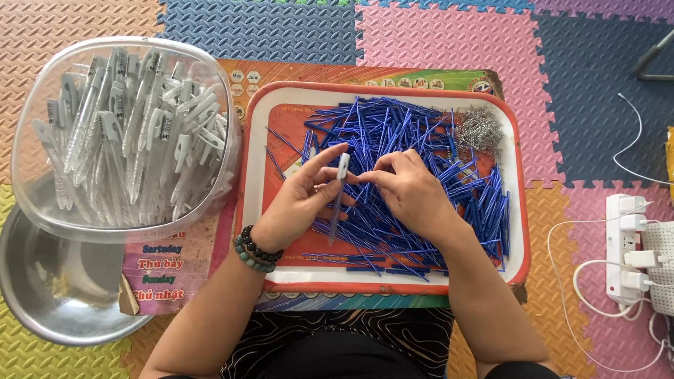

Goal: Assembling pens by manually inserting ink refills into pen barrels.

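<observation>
My left hand [298, 200] grips a clear pen barrel with a white clip [341, 184], held upright over an orange-rimmed tray [382, 286]. My right hand [411, 193] pinches the barrel's top end from the right; whether it holds a refill there is hidden by the fingers. The tray is heaped with several thin blue refills [393, 140]. A small pile of metal springs [479, 130] lies in its far right corner. A beaded bracelet [254, 251] circles my left wrist.
A clear plastic tub [49, 203] full of assembled clear pens [130, 126] stands at the left, over a steel bowl [56, 295]. A white power strip [625, 245] with plugs and cables lies at the right on the coloured foam mats [435, 42].
</observation>
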